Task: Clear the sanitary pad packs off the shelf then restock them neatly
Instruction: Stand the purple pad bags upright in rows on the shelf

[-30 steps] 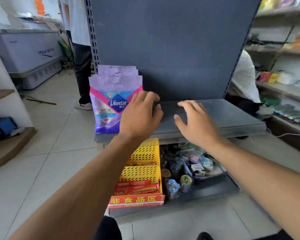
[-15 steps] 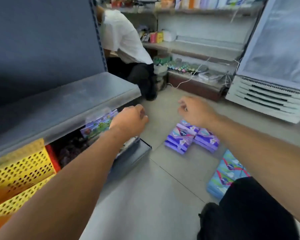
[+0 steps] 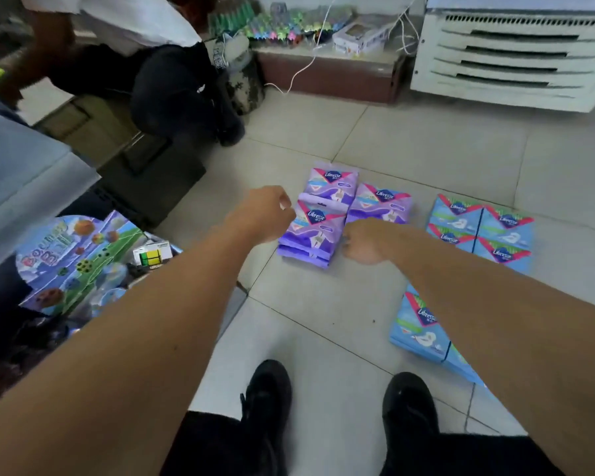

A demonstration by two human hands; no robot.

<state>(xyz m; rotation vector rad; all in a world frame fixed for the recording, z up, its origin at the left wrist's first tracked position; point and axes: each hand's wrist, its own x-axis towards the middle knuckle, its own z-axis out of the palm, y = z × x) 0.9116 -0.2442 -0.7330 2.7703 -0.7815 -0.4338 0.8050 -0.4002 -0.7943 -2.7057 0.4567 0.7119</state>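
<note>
Reaching hands (image 3: 265,214) (image 3: 366,243), purple "Libresse" packs (image 3: 311,231), blue "Libresse" packs (image 3: 481,231), floor tiles (image 3: 323,324)

My forearms are bare up to both hands, no sleeves showing; below them I see black shoes (image 3: 267,389) and dark trousers (image 3: 217,444).

Purple Libresse packs (image 3: 315,231) are seen stacked on the tiled floor (image 3: 323,324), with blue Libresse packs (image 3: 481,228) laid near them to the right. The left hand (image 3: 265,214) is held just above the purple stack, fingers loosely curled. The right hand (image 3: 364,243) is held at the stack's right edge; contact cannot be confirmed.
</note>
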